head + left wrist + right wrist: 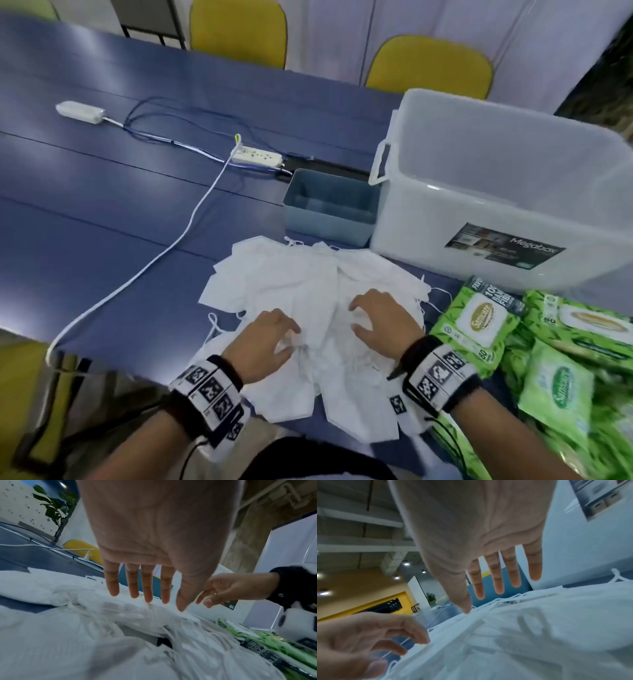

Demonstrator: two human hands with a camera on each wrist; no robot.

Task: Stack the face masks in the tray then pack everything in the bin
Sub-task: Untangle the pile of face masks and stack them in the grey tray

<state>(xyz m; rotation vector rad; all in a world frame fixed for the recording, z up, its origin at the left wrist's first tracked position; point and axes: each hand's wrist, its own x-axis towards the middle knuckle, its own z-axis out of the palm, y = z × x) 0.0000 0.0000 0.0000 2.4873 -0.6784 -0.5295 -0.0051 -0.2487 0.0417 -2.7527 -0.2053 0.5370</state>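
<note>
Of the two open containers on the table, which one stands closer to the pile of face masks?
The small blue tray, just behind the pile of face masks. The big translucent bin stands to its right.

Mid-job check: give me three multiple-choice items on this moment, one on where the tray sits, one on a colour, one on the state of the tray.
1. Where is the blue tray?
A. Inside the clear bin
B. On the table, directly beside the clear bin's handle end
C. Under the masks

2. What colour are the wet wipe packs?
A. Green
B. Red
C. Black

3. What is in the tray at this moment?
A. A full stack of masks
B. Wipe packs
C. No masks; its floor looks bare

Answers:
1. B: the tray stands on the table against the clear bin, beyond the pile of white face masks.
2. A: the packs at the right are green with a pale label.
3. C: the masks lie loose on the table under the left hand and right hand, both with open fingers.
</note>
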